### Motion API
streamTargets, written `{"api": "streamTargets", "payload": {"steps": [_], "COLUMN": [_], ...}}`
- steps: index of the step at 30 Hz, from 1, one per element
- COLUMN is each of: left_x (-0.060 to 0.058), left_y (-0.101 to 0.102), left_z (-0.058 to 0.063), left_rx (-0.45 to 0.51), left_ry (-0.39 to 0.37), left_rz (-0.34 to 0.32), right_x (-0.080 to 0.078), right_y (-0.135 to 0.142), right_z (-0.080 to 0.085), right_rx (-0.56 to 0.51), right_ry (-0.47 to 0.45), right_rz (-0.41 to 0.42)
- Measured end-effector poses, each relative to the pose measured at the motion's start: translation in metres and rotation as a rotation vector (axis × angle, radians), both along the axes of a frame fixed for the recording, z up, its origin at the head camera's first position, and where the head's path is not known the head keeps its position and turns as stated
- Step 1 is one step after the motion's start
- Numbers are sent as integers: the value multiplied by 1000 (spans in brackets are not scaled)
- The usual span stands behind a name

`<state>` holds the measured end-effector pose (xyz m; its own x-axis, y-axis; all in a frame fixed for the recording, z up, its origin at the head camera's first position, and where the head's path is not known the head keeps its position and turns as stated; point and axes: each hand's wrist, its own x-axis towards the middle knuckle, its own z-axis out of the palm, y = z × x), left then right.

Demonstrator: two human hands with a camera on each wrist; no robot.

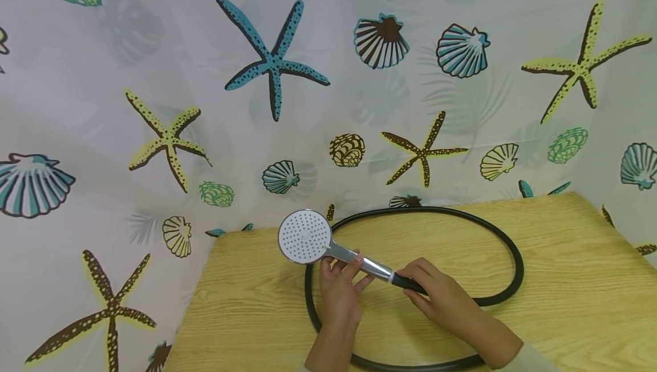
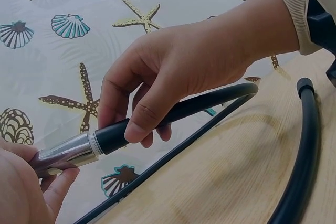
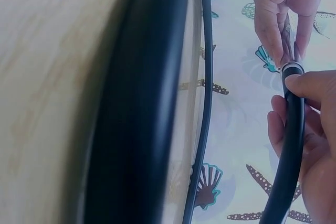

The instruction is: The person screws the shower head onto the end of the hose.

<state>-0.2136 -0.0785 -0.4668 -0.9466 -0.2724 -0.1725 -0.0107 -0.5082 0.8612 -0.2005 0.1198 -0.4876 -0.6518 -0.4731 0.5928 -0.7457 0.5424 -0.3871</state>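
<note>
A round shower head with a chrome handle is held up over the wooden table, its dotted white face turned to the head view. My left hand grips the chrome handle below the face. With thumb and fingers, my right hand pinches the end of a black hose where it meets the handle. In the left wrist view the hose end sits against a pale ring at the base of the chrome handle. Whether it is screwed on tight I cannot tell.
The hose loops widely over the wooden table. Its other end, with a ribbed black tip, shows in the left wrist view. Behind and at both sides hangs a white curtain printed with starfish and shells.
</note>
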Motion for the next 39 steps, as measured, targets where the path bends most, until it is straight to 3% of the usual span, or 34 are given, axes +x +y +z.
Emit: {"api": "streamTargets", "payload": {"steps": [20,39], "left_x": [1,2], "left_y": [-1,-1], "left_z": [-2,0], "left_rx": [5,-2], "left_ry": [12,21], "left_rz": [-3,-15], "right_x": [1,0], "right_y": [0,-1], "right_z": [2,2], "right_rx": [-13,-14], "right_ry": [-50,-22], "right_rz": [1,8]}}
